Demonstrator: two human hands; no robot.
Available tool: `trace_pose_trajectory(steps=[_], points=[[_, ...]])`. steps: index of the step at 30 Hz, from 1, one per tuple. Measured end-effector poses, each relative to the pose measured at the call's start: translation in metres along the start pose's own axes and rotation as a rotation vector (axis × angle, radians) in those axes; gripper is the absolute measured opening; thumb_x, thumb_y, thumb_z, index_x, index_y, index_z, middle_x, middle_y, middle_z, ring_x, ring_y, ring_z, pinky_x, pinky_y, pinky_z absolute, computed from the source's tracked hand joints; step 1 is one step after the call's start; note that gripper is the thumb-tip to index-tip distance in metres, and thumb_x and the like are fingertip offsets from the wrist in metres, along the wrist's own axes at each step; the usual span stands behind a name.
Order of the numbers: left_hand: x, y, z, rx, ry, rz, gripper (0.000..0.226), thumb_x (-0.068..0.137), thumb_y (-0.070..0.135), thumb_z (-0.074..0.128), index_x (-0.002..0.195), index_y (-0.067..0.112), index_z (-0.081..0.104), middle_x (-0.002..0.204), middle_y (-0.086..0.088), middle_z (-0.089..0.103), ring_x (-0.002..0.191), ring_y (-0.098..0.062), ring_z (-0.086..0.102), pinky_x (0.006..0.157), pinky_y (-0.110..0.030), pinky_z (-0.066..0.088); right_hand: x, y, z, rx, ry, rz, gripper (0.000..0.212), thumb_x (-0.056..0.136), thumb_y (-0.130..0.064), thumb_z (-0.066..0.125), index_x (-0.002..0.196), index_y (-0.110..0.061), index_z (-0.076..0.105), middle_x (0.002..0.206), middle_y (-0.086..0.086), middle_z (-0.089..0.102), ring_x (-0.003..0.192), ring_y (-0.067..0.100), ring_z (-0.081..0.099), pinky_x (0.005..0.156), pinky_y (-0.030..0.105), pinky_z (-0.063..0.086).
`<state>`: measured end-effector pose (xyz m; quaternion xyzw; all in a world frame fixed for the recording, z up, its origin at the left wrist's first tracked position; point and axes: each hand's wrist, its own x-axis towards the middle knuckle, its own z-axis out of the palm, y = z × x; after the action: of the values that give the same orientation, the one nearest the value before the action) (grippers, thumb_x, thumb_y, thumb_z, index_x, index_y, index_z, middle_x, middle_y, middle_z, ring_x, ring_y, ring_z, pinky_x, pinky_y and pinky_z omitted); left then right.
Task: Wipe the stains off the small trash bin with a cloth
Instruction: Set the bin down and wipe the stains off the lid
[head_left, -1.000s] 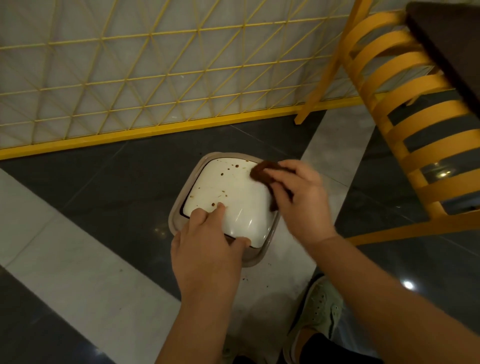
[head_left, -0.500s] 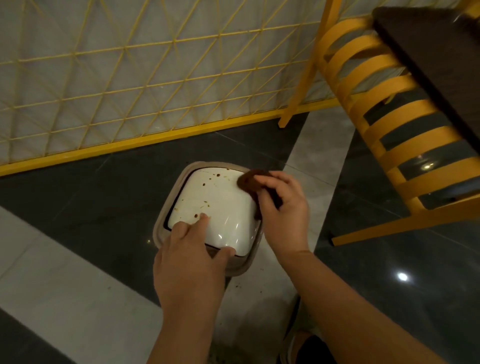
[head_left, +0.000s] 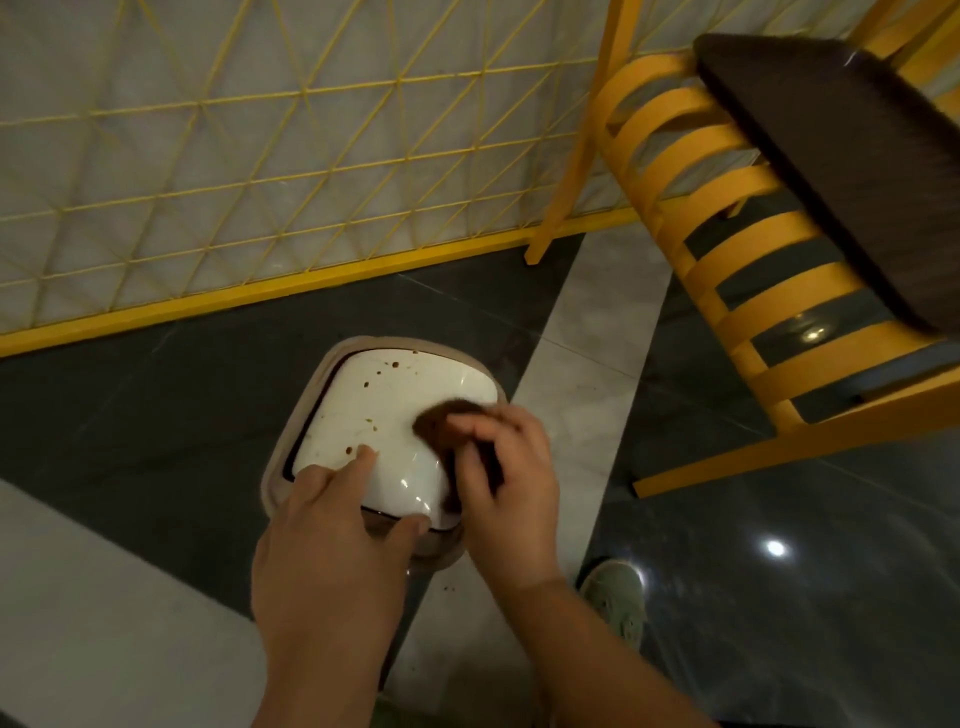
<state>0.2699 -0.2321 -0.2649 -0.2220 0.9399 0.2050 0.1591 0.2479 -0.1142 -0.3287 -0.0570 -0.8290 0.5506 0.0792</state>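
A small trash bin (head_left: 415, 384) stands on the floor, seen from above: a white domed lid in a beige rim, dotted with brown stains, mostly on its far and left parts. My left hand (head_left: 332, 525) rests on the near edge of the lid, fingers spread on top and thumb curled over the near right corner. My right hand (head_left: 506, 478) grips a dark brown cloth (head_left: 439, 421) and presses it onto the right side of the lid. The hand is blurred by motion.
The bin stands on dark glossy floor tiles crossed by pale stone strips (head_left: 592, 332). A yellow wire-grid fence (head_left: 291, 156) runs behind it. A yellow slatted chair (head_left: 727, 270) with a dark seat stands to the right. My shoe (head_left: 615, 597) is by the bin's near right.
My right hand has drawn the cloth from the lid's far right corner toward the near middle. The far right stains are gone. My left hand keeps its hold on the near edge.
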Motion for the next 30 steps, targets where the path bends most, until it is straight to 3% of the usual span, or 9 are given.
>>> trace_pose_trajectory(steps=[3, 7, 12, 15, 19, 22, 26, 28, 30], points=[[0.0, 0.0, 0.0, -0.005, -0.005, -0.007, 0.075, 0.078, 0.05, 0.067, 0.144, 0.036, 0.033, 0.139, 0.006, 0.038, 0.129, -0.019, 0.04, 0.102, -0.042, 0.043, 0.028, 0.007, 0.003, 0.035, 0.111, 0.114, 0.029, 0.092, -0.01, 0.056, 0.101, -0.037, 0.062, 0.115, -0.016, 0.055, 0.109, -0.003, 0.051, 0.1, 0.019, 0.044], [-0.001, 0.0, 0.0, -0.009, 0.004, 0.001, 0.075, 0.078, 0.05, 0.066, 0.144, 0.035, 0.033, 0.139, 0.006, 0.038, 0.129, -0.02, 0.04, 0.103, -0.043, 0.043, 0.006, 0.032, 0.012, 0.07, 0.207, 0.48, 0.022, 0.094, -0.013, 0.055, 0.099, -0.034, 0.059, 0.104, -0.013, 0.058, 0.098, 0.004, 0.058, 0.091, 0.036, 0.054], [-0.001, -0.002, 0.002, -0.027, -0.004, 0.002, 0.075, 0.079, 0.049, 0.067, 0.144, 0.034, 0.034, 0.139, 0.004, 0.038, 0.13, -0.021, 0.04, 0.103, -0.045, 0.043, -0.071, 0.023, 0.019, 0.224, 0.187, 0.518, 0.025, 0.089, 0.001, 0.059, 0.091, -0.023, 0.064, 0.099, -0.001, 0.061, 0.085, 0.017, 0.067, 0.07, 0.039, 0.06], [-0.002, -0.002, 0.001, -0.015, 0.003, 0.012, 0.074, 0.08, 0.049, 0.065, 0.145, 0.034, 0.033, 0.137, 0.004, 0.038, 0.129, -0.021, 0.04, 0.103, -0.044, 0.044, -0.075, 0.009, 0.014, 0.199, 0.207, 0.387, 0.028, 0.085, 0.004, 0.064, 0.093, -0.023, 0.068, 0.104, -0.002, 0.062, 0.096, 0.013, 0.064, 0.082, 0.038, 0.055], [-0.002, -0.001, 0.003, -0.003, 0.009, 0.01, 0.074, 0.08, 0.05, 0.064, 0.145, 0.035, 0.031, 0.139, 0.005, 0.036, 0.131, -0.02, 0.038, 0.104, -0.043, 0.042, -0.009, -0.01, 0.007, 0.108, 0.171, 0.17, 0.021, 0.091, -0.011, 0.061, 0.104, -0.026, 0.067, 0.11, -0.014, 0.059, 0.107, -0.001, 0.055, 0.094, 0.016, 0.045], [-0.003, 0.001, 0.002, -0.013, 0.011, 0.006, 0.074, 0.08, 0.05, 0.064, 0.145, 0.035, 0.031, 0.14, 0.006, 0.034, 0.13, -0.019, 0.038, 0.104, -0.042, 0.042, 0.029, -0.001, 0.009, 0.117, 0.207, 0.211, 0.022, 0.093, -0.013, 0.057, 0.099, -0.033, 0.064, 0.104, -0.017, 0.057, 0.101, -0.002, 0.056, 0.095, 0.023, 0.049], [-0.002, 0.001, 0.0, -0.026, 0.003, 0.011, 0.075, 0.081, 0.051, 0.062, 0.146, 0.036, 0.027, 0.142, 0.007, 0.031, 0.131, -0.017, 0.037, 0.105, -0.039, 0.042, 0.0, 0.011, 0.006, 0.095, 0.176, 0.319, 0.024, 0.092, -0.013, 0.057, 0.098, -0.035, 0.062, 0.105, -0.015, 0.058, 0.101, 0.003, 0.058, 0.092, 0.036, 0.053], [-0.002, 0.001, 0.001, -0.024, 0.019, 0.017, 0.075, 0.082, 0.052, 0.061, 0.146, 0.037, 0.025, 0.14, 0.008, 0.032, 0.131, -0.016, 0.037, 0.107, -0.038, 0.04, -0.026, 0.007, 0.0, 0.039, 0.078, 0.193, 0.028, 0.089, -0.013, 0.058, 0.101, -0.037, 0.064, 0.115, -0.014, 0.057, 0.109, 0.003, 0.055, 0.096, 0.032, 0.05], [-0.003, 0.001, 0.002, -0.023, 0.045, 0.034, 0.071, 0.084, 0.051, 0.059, 0.146, 0.038, 0.025, 0.141, 0.009, 0.033, 0.132, -0.015, 0.036, 0.109, -0.036, 0.038, -0.032, -0.003, -0.004, -0.099, -0.027, -0.049, 0.026, 0.088, -0.019, 0.057, 0.105, -0.036, 0.066, 0.122, -0.015, 0.055, 0.114, 0.002, 0.05, 0.1, 0.021, 0.043]])
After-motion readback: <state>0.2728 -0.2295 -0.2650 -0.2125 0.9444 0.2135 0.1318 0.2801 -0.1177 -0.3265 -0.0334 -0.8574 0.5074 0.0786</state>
